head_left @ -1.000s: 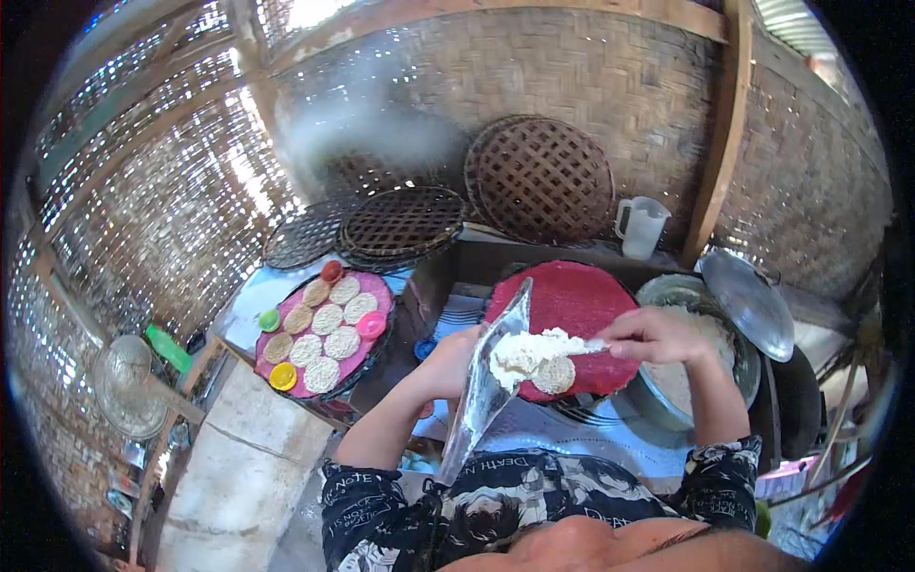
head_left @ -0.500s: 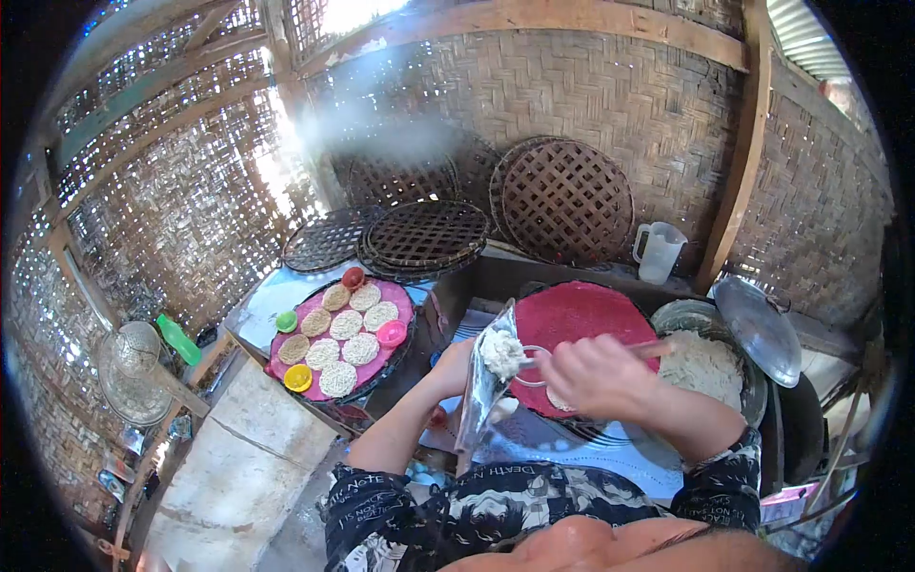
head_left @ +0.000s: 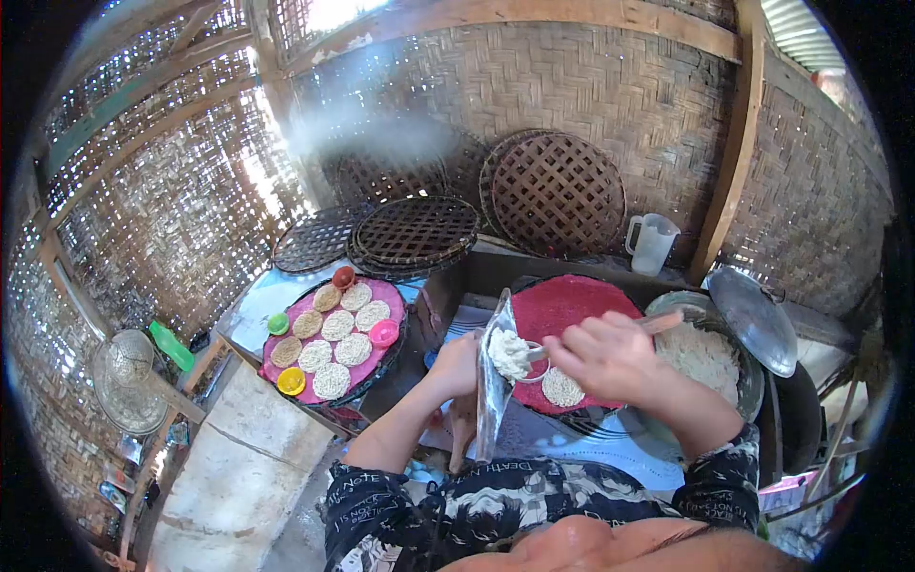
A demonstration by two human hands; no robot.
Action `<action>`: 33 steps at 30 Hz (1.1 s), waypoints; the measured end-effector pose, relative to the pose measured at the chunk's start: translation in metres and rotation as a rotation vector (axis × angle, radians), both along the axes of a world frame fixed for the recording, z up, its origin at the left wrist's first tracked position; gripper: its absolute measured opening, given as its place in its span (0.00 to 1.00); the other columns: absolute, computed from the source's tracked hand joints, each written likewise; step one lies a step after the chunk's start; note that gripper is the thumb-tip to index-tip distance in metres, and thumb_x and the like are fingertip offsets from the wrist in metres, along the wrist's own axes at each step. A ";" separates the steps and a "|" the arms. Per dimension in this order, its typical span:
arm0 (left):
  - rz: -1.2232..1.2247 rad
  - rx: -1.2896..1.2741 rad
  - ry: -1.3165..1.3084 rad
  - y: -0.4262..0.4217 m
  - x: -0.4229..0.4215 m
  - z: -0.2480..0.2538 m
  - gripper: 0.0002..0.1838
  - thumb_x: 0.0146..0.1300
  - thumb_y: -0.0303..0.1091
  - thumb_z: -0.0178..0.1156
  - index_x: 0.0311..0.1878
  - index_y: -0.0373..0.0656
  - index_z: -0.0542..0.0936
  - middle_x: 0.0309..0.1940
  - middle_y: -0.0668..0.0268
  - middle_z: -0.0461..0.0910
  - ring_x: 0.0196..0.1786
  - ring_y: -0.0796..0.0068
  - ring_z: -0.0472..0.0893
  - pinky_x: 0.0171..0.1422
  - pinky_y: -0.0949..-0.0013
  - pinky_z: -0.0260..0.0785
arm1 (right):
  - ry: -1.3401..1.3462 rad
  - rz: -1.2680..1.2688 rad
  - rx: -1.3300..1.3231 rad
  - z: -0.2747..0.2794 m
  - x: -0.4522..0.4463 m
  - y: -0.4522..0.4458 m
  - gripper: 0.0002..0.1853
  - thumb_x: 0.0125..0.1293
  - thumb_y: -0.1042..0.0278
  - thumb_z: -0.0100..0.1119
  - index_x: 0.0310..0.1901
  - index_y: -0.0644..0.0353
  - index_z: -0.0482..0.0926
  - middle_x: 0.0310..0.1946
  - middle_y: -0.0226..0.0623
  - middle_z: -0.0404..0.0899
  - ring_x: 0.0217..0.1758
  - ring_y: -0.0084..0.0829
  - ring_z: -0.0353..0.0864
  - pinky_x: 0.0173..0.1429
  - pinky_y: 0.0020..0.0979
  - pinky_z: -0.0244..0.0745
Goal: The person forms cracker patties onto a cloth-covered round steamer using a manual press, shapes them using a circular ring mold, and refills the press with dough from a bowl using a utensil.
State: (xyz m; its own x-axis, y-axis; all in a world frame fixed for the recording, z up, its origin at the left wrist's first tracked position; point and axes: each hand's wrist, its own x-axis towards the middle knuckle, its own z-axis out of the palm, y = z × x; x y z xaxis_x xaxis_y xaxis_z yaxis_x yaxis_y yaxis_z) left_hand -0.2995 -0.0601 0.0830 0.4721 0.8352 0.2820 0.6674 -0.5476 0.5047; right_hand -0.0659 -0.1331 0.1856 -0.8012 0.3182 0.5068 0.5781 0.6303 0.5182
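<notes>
Bamboo matting [head_left: 172, 191], woven and pricked with light, walls the left side. Near its foot lies a smooth green plastic bottle [head_left: 172, 347]. To the right, a round tray lined with pink cloth [head_left: 307, 383] carries coarse, noodle-textured discs [head_left: 337, 325], some pale, some tan; small plastic cups stand among them at the edge, green [head_left: 277, 324], yellow [head_left: 291, 381], red [head_left: 343, 276] and pink [head_left: 384, 333]. Beyond, round lattice trays [head_left: 416, 232] of dark woven strips lie stacked.

At the centre, the left hand [head_left: 452, 368] is at a long, shiny, silvery sheet [head_left: 489, 410] bent like a trough; how its fingers lie cannot be told. A soft, lumpy mass of white dough [head_left: 508, 355] sits in the trough. Farther back, another lattice tray [head_left: 555, 194] leans against the wall.

The right hand [head_left: 602, 355] curls its fingers around a wooden-handled tool [head_left: 662, 322], the other end reaching the dough. Below the hand, one pale textured disc [head_left: 563, 388] rests on round crimson cloth [head_left: 577, 303]. Farther right stand a translucent plastic jug [head_left: 654, 245], a wide metal pot [head_left: 751, 391] of pale, crumbly mixture [head_left: 701, 362], and its domed metal lid [head_left: 753, 324], tilted beside it.
</notes>
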 end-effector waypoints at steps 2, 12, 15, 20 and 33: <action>0.023 -0.133 0.090 0.006 0.004 0.003 0.22 0.50 0.42 0.57 0.46 0.39 0.76 0.40 0.48 0.78 0.44 0.50 0.77 0.49 0.57 0.69 | -0.057 -0.013 0.019 -0.007 -0.011 -0.001 0.13 0.49 0.66 0.53 0.39 0.55 0.74 0.23 0.24 0.67 0.28 0.22 0.71 0.31 0.27 0.64; -0.127 -1.175 -1.385 0.030 -0.037 -0.011 0.15 0.54 0.36 0.58 0.42 0.39 0.79 0.37 0.61 0.81 0.42 0.69 0.80 0.43 0.67 0.73 | 0.543 -0.083 -0.162 -0.021 0.032 0.036 0.12 0.44 0.63 0.67 0.30 0.53 0.76 0.19 0.29 0.73 0.23 0.32 0.76 0.27 0.34 0.70; -0.179 -1.027 -1.265 0.038 -0.035 -0.019 0.15 0.53 0.36 0.59 0.43 0.39 0.78 0.37 0.61 0.80 0.41 0.68 0.79 0.43 0.67 0.73 | 0.584 -0.063 -0.248 -0.047 0.027 0.039 0.11 0.47 0.62 0.66 0.31 0.54 0.76 0.20 0.31 0.73 0.23 0.34 0.76 0.27 0.35 0.70; -0.157 -0.820 -1.084 0.041 -0.043 -0.024 0.17 0.51 0.36 0.60 0.44 0.40 0.77 0.36 0.61 0.79 0.40 0.67 0.79 0.43 0.67 0.72 | 0.576 0.017 -0.427 -0.047 0.031 0.026 0.13 0.48 0.60 0.66 0.33 0.56 0.77 0.22 0.33 0.75 0.26 0.35 0.78 0.29 0.34 0.72; 0.144 0.128 -0.014 -0.014 -0.016 0.016 0.17 0.48 0.42 0.59 0.41 0.46 0.79 0.40 0.55 0.76 0.44 0.54 0.77 0.49 0.59 0.69 | 0.160 -0.195 -0.521 0.010 0.016 0.013 0.15 0.59 0.52 0.53 0.27 0.55 0.74 0.18 0.34 0.74 0.24 0.37 0.78 0.27 0.38 0.72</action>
State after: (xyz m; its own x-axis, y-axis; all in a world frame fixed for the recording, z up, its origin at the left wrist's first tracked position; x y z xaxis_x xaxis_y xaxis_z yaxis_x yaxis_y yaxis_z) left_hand -0.3152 -0.0738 0.0988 0.3458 0.8509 0.3955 0.7370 -0.5072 0.4467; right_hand -0.0503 -0.1204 0.1952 -0.6291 0.6921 0.3539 0.7547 0.6529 0.0647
